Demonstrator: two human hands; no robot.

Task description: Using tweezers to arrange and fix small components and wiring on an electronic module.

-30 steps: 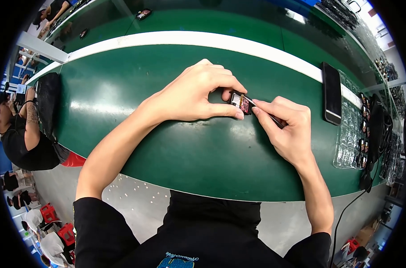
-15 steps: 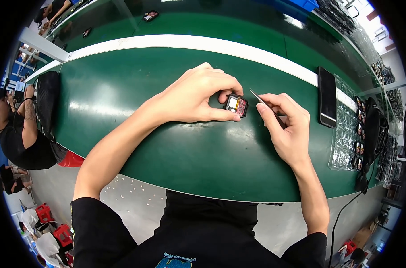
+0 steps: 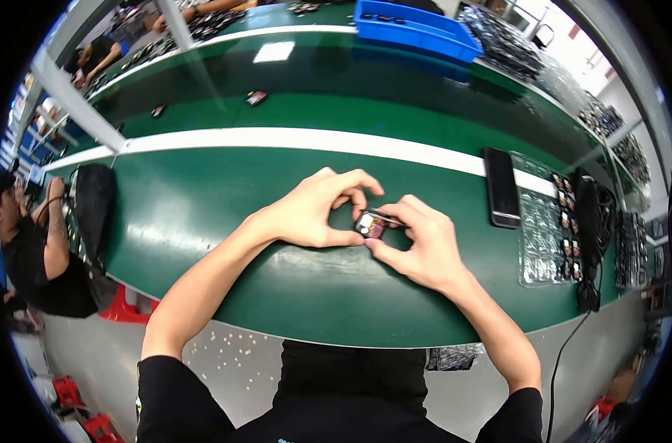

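A small square black watch case (image 3: 371, 224), its inside parts showing white, yellow and red, is held just over the green bench between my two hands. My left hand (image 3: 303, 214) has its thumb at the lower left corner of the case and a curled finger by its upper left; its index finger is lifted clear. My right hand (image 3: 428, 247) meets the case from the right, thumb at its lower edge. Thin metal tweezers (image 3: 392, 221) lie in the right fingers, pointing across the case's upper edge; their rear part is hidden by the hand.
On the right lie a black phone (image 3: 502, 188), a clear blister tray (image 3: 539, 247) with several small parts, and a black pouch with a cable (image 3: 591, 244). Beyond the white rail (image 3: 314, 139) are two small devices and a blue bin (image 3: 417, 33). A co-worker (image 3: 44, 251) sits at left.
My right hand has moved left and now touches the case, its tweezers across it. My left index finger has lifted off. The whole view has tilted farther up the bench.
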